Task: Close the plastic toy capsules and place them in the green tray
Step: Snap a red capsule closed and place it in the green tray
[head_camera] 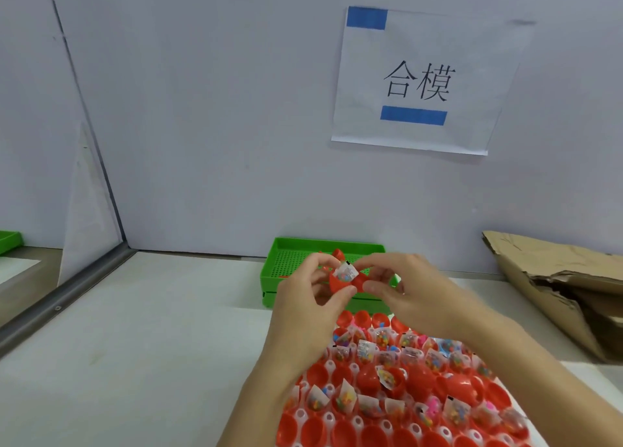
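Hands are meeting just in front of the green tray (283,261): the left hand (313,298) is pinching an open red capsule (340,283) holding a small packet (345,273), while the right hand (401,285) is gripping its hinged half with curled fingers. Filled capsule halves (387,379) are lying nearer than the tray.

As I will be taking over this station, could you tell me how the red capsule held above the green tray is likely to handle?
The red capsule looks like thin smooth plastic, so probably light and slightly slippery. Its rounded shell would likely roll if set on the table rather than in the green tray. The sachet sticks out, so the halves may resist closing; both the left hand and right hand pinch it.
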`<state>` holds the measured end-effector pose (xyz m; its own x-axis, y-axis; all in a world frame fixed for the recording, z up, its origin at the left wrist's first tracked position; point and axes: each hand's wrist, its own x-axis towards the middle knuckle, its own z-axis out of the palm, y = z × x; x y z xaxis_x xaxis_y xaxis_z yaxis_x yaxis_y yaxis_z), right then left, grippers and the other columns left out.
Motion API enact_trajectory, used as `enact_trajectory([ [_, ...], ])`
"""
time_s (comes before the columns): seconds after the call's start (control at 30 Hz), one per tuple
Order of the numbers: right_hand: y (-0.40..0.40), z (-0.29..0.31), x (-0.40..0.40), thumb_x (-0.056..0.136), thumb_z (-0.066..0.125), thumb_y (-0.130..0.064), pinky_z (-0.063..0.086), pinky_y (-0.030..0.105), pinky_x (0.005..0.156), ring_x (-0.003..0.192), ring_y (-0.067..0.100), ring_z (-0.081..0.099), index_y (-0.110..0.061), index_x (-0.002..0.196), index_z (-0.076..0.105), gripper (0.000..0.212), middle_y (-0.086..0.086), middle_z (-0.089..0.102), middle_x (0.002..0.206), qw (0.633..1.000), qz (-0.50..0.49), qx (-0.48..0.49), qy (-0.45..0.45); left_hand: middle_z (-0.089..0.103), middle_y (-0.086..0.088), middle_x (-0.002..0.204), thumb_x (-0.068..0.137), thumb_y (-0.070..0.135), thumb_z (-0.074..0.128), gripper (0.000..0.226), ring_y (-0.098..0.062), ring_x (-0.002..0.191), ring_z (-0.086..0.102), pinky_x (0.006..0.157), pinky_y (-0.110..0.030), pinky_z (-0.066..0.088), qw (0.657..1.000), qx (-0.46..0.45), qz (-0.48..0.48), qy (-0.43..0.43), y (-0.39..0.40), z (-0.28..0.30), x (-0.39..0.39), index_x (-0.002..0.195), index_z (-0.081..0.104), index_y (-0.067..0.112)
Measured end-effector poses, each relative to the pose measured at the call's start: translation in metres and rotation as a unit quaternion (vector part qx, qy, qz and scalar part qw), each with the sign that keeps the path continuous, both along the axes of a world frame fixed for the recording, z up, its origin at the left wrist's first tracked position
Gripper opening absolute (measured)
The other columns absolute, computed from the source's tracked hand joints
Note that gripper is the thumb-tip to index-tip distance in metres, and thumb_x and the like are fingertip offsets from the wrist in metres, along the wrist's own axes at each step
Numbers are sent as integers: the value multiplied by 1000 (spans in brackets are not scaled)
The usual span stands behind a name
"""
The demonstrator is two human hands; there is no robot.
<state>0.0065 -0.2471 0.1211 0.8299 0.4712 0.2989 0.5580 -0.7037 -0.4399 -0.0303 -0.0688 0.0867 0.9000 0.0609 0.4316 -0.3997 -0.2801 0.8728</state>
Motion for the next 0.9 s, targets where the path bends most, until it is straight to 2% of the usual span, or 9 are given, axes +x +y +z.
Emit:
enact_trajectory([
  [0.1,-6,2,-14,97,61,-23,52,17,77,93,-2,59,-41,113,65,25,-19,64,92,997,-13,79,-10,71,21,96,84,15,77,28,0,90,70,79,-16,55,1000,-7,-7,-12,-7,8,-8,102,61,30],
  [0.17,-4,2,-21,97,61,-17,57,21,80,96,-1,65,-38,109,67,25,-20,69,99,986,-6,167,24,72,19,97,83,15,77,30,0,91,70,80,-21,57,1000,-14,-10,-11,-10,12,-12,103,61,31],
  [0.27,2,2,-29,95,62,-10,62,33,74,88,10,72,-31,105,70,25,-10,72,97,959,-9,276,64,73,16,95,83,12,78,30,-2,89,71,80,-23,59,999,-29,-19,-8,-12,19,-15,102,62,30],
  [0.33,3,3,-32,93,64,-11,62,34,74,86,12,73,-31,103,71,23,-9,73,94,952,-19,302,53,74,14,94,82,13,79,28,-3,88,72,77,-20,58,998,-48,-36,-7,-14,22,-16,101,64,28],
  [0.5,-1,7,-39,90,69,-15,60,26,75,85,7,72,-35,100,72,22,-14,74,90,953,-23,302,29,75,18,95,83,21,75,21,-1,90,71,76,-13,55,995,-87,-48,-14,-19,26,-16,101,67,29],
  [0.63,-8,12,-46,88,70,-20,60,27,74,83,9,72,-37,102,72,22,-12,74,91,957,-18,286,32,76,16,93,83,17,75,24,-2,90,72,77,-18,57,994,-91,-64,-3,-21,23,-16,103,66,28],
  [0.73,-17,17,-49,84,70,-35,58,27,77,88,7,70,-42,105,70,22,-13,74,95,966,-14,254,35,77,13,93,82,14,76,26,-3,89,73,73,-16,57,992,-100,-76,4,-23,22,-17,102,65,27],
  [0.8,-25,19,-50,77,68,-47,58,30,79,96,5,68,-43,106,70,30,-15,73,99,970,-22,239,27,77,13,94,80,14,77,29,-4,89,73,74,-17,57,992,-100,-80,7,-25,22,-18,104,65,26],
  [0.9,-31,21,-52,71,70,-54,56,33,85,105,4,66,-43,102,74,33,-20,71,105,974,-31,226,8,77,13,93,78,9,79,34,-5,89,73,76,-18,58,992,-87,-86,13,-28,23,-21,104,65,24],
])
